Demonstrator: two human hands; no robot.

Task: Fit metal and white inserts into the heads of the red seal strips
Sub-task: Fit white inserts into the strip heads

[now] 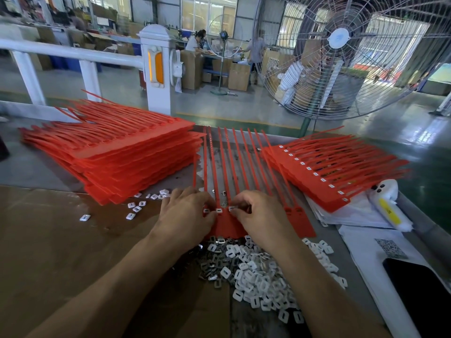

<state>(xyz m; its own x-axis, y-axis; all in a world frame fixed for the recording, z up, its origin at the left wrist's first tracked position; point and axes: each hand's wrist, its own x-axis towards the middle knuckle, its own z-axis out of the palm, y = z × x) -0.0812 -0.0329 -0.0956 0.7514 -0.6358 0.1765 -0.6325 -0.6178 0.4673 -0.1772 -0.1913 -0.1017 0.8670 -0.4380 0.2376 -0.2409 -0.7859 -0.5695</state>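
Note:
A sheet of joined red seal strips (229, 223) lies flat in front of me, tails pointing away. White inserts sit in the leftmost heads. My left hand (188, 215) rests on the sheet's left end, its fingertips at an inserted white piece. My right hand (256, 215) pinches a white insert (231, 209) at the third head. A heap of white inserts (266, 276) and metal inserts (212, 264) lies just below the sheet, between my forearms.
A tall stack of red strip sheets (127, 162) stands at the left, with a few loose white inserts (134, 211) beside it. A stack of sheets with white inserts (329, 174) lies at the right. Papers (373, 254), a phone (422, 293) and a white device (390, 206) lie further right.

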